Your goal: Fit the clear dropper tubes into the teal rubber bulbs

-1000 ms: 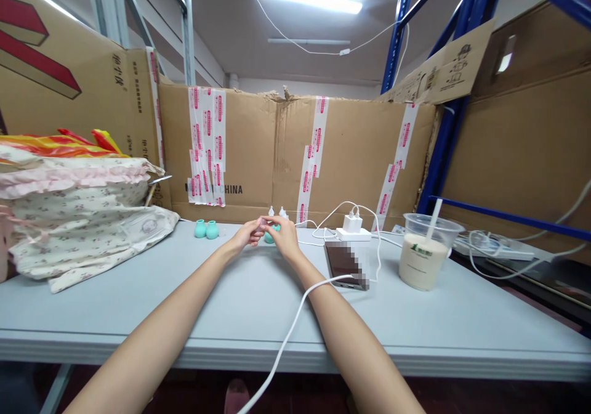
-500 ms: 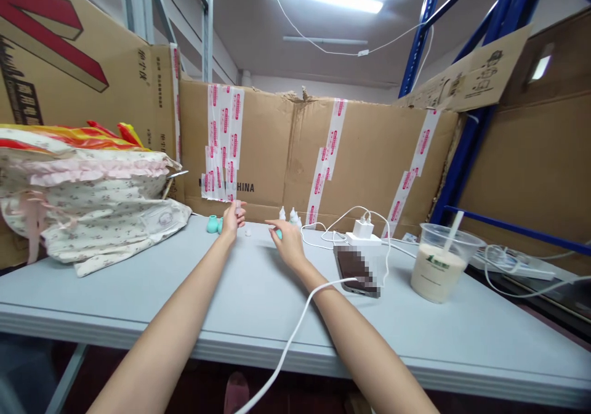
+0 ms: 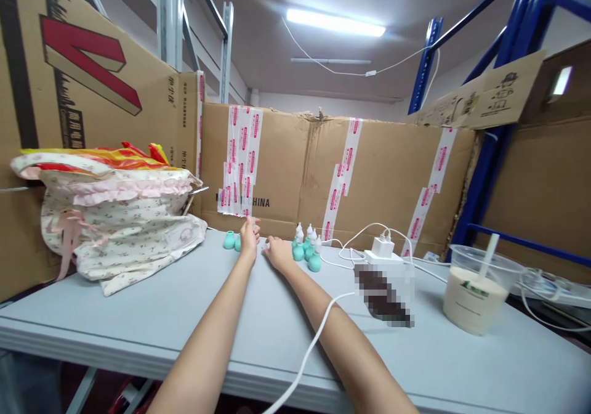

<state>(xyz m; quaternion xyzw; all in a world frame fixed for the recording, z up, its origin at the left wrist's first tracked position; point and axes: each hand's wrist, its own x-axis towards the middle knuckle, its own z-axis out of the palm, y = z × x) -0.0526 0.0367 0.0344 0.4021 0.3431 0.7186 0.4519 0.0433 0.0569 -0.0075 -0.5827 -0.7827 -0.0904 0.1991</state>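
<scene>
My left hand (image 3: 250, 238) is raised a little above the grey table (image 3: 138, 315), its fingers pinched on a small white cap (image 3: 252, 220). It hovers beside two teal bulbs without tips (image 3: 232, 240). My right hand (image 3: 278, 254) rests on the table just right of it, fingertips closed on a tiny white piece (image 3: 266, 246) lying on the surface. Several teal bulbs with white tips (image 3: 306, 248) stand in a cluster immediately right of my right hand.
A floral fabric bundle (image 3: 115, 217) lies at the left. On the right are a phone (image 3: 383, 294), a white charger (image 3: 383, 251) with cables, and a plastic cup with a straw (image 3: 475, 297). Taped cardboard walls (image 3: 378, 180) surround the table. A white cable (image 3: 314, 346) crosses my right forearm.
The view has shifted left and closer. My hands parted from the teal bulb they held together; the left lifted away with a white cap, and the right moved left onto the small white piece.
</scene>
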